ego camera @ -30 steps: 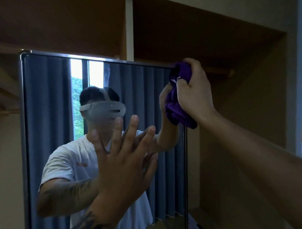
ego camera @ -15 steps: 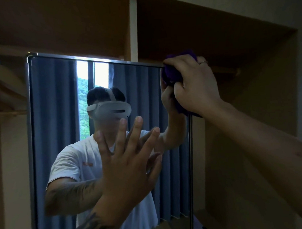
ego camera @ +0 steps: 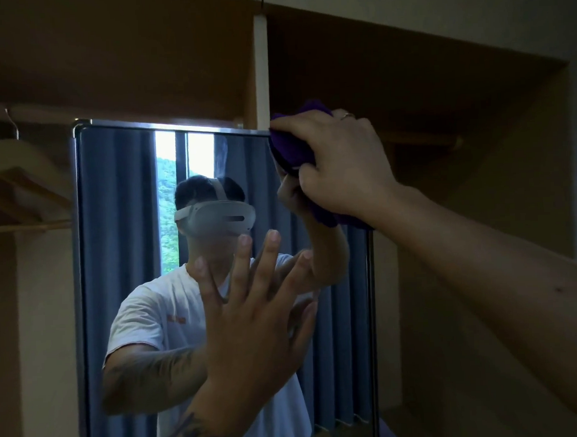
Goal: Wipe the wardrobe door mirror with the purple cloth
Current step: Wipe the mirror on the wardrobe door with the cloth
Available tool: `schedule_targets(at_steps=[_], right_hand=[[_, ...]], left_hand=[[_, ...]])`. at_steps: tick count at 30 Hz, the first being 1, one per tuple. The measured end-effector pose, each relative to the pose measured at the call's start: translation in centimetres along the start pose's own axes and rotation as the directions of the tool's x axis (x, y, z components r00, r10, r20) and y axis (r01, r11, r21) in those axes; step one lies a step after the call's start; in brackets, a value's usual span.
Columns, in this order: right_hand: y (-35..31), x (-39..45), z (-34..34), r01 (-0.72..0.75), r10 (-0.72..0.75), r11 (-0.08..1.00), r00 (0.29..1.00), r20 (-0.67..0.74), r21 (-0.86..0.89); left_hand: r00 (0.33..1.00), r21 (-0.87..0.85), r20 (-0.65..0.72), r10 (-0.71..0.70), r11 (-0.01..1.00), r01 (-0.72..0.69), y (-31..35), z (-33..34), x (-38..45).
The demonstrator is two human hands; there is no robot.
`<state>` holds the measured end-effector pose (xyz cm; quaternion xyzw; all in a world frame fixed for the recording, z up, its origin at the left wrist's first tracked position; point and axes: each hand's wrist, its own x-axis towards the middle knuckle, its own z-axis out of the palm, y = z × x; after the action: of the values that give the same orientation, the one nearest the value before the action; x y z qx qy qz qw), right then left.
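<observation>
The wardrobe door mirror [ego camera: 125, 256] is a tall glass panel in a thin metal frame, standing in front of me. My right hand [ego camera: 341, 164] grips the bunched purple cloth [ego camera: 291, 149] and presses it against the mirror's top right corner. My left hand [ego camera: 251, 321] is flat on the glass lower down, fingers spread, holding nothing. The glass reflects a person in a white T-shirt and blue curtains.
Open wardrobe compartments of brown wood surround the mirror. A hanging rail [ego camera: 422, 141] runs behind my right hand on the right side. A wooden hanger [ego camera: 20, 168] hangs at the left. A white vertical divider [ego camera: 261, 72] rises above the mirror's top edge.
My right hand has carried the purple cloth up and to the left, from the right edge to the mirror's top right corner. My left hand has stayed on the glass.
</observation>
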<state>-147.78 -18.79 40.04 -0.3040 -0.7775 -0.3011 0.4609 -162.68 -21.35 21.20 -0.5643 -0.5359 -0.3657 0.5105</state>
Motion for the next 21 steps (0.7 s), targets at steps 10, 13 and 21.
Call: schedule_targets(at_steps=[10, 13, 21], right_hand=[[-2.0, 0.2, 1.0, -0.222, 0.225, 0.974, 0.965, -0.131, 0.044], [-4.7, 1.1, 1.8, -0.152, 0.162, 0.986, 0.974, -0.159, 0.076], [0.6, -0.5, 0.8, -0.158, 0.154, 0.987, 0.981, -0.117, -0.018]], left_hand=[[1.0, -0.026, -0.03, -0.006, 1.0, 0.006, 0.1, 0.0, 0.1], [1.0, -0.026, -0.016, -0.007, 1.0, 0.007, 0.0, 0.2, 0.0], [1.0, -0.018, -0.024, -0.009, 1.0, 0.008, 0.1, 0.1, 0.0]])
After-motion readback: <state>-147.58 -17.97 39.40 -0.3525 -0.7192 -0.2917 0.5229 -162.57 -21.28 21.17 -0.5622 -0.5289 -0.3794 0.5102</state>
